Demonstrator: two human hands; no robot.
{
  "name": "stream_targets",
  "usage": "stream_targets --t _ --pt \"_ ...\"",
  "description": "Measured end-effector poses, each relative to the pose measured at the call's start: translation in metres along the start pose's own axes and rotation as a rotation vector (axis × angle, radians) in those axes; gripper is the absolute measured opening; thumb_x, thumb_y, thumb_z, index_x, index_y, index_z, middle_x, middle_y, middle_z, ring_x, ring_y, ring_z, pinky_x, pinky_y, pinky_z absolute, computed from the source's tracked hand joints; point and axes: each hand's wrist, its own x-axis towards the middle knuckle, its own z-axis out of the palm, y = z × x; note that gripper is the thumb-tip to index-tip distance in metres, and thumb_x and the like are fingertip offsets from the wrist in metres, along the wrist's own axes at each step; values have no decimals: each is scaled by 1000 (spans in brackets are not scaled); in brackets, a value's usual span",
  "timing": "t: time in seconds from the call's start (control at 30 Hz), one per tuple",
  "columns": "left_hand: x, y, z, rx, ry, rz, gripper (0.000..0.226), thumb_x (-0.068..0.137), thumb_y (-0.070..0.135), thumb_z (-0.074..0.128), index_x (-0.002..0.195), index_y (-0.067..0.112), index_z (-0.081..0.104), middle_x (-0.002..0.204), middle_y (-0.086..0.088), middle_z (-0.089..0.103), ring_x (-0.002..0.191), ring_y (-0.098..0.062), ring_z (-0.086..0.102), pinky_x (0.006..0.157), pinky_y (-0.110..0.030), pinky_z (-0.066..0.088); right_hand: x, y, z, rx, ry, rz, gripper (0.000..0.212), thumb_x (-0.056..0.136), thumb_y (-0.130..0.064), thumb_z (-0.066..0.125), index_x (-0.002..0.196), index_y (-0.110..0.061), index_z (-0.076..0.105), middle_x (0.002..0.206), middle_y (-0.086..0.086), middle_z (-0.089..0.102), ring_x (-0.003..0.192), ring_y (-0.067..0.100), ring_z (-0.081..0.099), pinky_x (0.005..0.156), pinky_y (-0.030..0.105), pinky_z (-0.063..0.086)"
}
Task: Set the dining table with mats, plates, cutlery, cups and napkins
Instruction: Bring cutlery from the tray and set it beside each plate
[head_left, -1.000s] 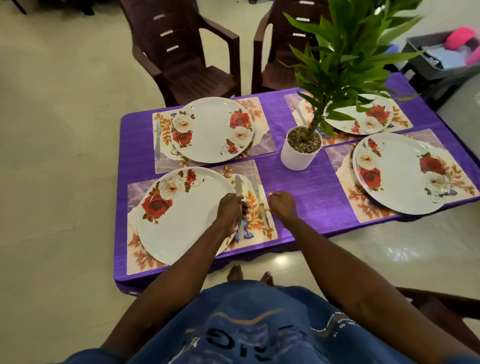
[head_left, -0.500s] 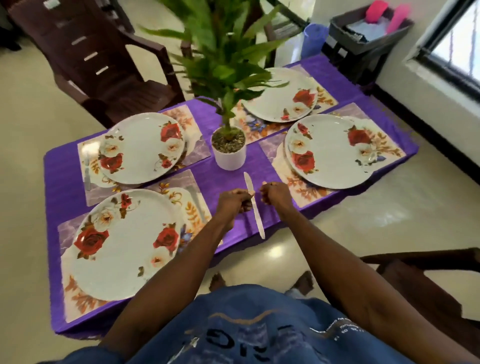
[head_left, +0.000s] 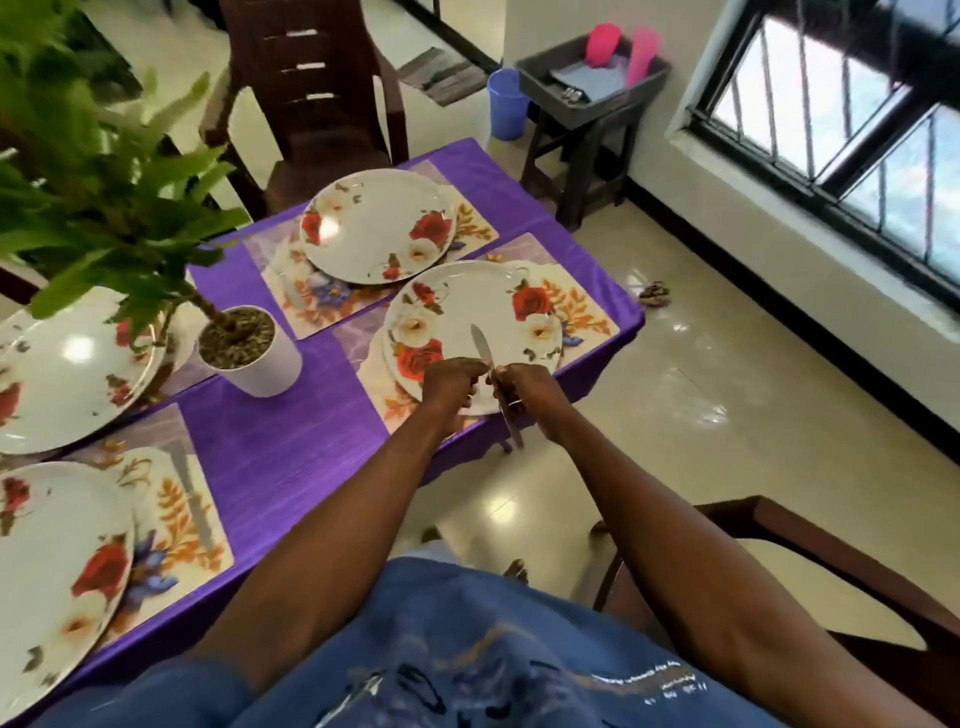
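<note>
Over the near right plate (head_left: 483, 306) on its floral mat (head_left: 587, 312), my two hands meet around a table knife (head_left: 480, 343). My right hand (head_left: 527, 389) grips the knife near its middle, blade pointing away and handle sticking down past the table edge. My left hand (head_left: 449, 382) has curled fingers that pinch the same knife at its middle. Three more flowered plates (head_left: 374, 223) (head_left: 57, 374) (head_left: 41, 561) sit on mats on the purple tablecloth (head_left: 280, 441). Another knife (head_left: 195, 504) lies on the near left mat.
A potted plant (head_left: 254, 364) stands mid-table, its leaves covering the upper left. Brown chairs stand behind the table (head_left: 322, 93) and at my right (head_left: 831, 571). A dark stool carries a tray (head_left: 592, 73) with pink cups (head_left: 602, 44); a blue cup (head_left: 506, 104) stands beside it.
I turned right from the near left setting to the near right one. The knife was lifted from beside the left plate and carried over the right plate, both hands staying together.
</note>
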Motion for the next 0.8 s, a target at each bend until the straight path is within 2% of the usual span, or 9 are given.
stream_targets --t 0.1,0.23,0.37,0.47,0.53,0.63,0.73,0.8 --pt "16 11 24 55 -51 -3 5 83 10 69 79 8 71 60 -1 52 52 -13 40 44 -22 29 18 0 -22 -11 -19 -32 24 100 -20 50 102 -6 69 85 8 67 79 20 62 74 35 51" --pt "42 24 53 18 -26 -8 16 86 22 71 81 7 69 63 -4 53 51 -14 41 47 -26 31 55 -1 -54 -57 63 -34 24 100 -24 53 110 -8 69 102 11 70 96 28 66 88 42 54" --pt "74 39 78 -41 -17 -53 9 86 15 68 81 7 67 63 -5 54 48 -12 41 46 -26 32 97 -20 -94 -165 179 -81 21 95 -18 59 103 -2 71 95 12 69 84 24 63 77 38 51" --pt "95 55 94 -46 -41 -82 5 84 10 65 81 6 66 62 -6 53 47 -12 39 46 -26 30 131 -37 -120 -280 246 -81 12 91 -7 61 95 -4 72 84 10 67 73 16 59 63 22 45" --pt "107 64 102 -54 -51 -79 10 83 9 64 73 9 63 60 -6 52 47 -13 38 47 -26 27 154 -44 -132 -317 277 -85 11 85 -1 63 88 -3 74 75 9 65 70 14 56 63 24 40" --pt "126 74 108 -35 -24 -74 12 82 10 63 70 9 64 62 -10 55 50 -16 41 46 -25 28 185 -50 -141 -397 255 -66 16 83 -1 65 73 -12 69 66 3 61 57 8 49 62 29 39" --pt "140 76 111 -14 17 -96 16 86 14 64 71 8 66 58 -8 56 49 -16 43 45 -24 31 202 -52 -144 -477 247 -57 11 84 -4 66 77 -11 70 71 7 64 59 14 53 65 33 47" --pt "147 77 115 13 52 -126 19 90 21 64 77 8 67 59 -5 58 50 -14 45 46 -24 35 211 -54 -143 -514 222 -32 11 88 -8 63 85 -5 72 78 9 68 69 19 62 70 36 53"
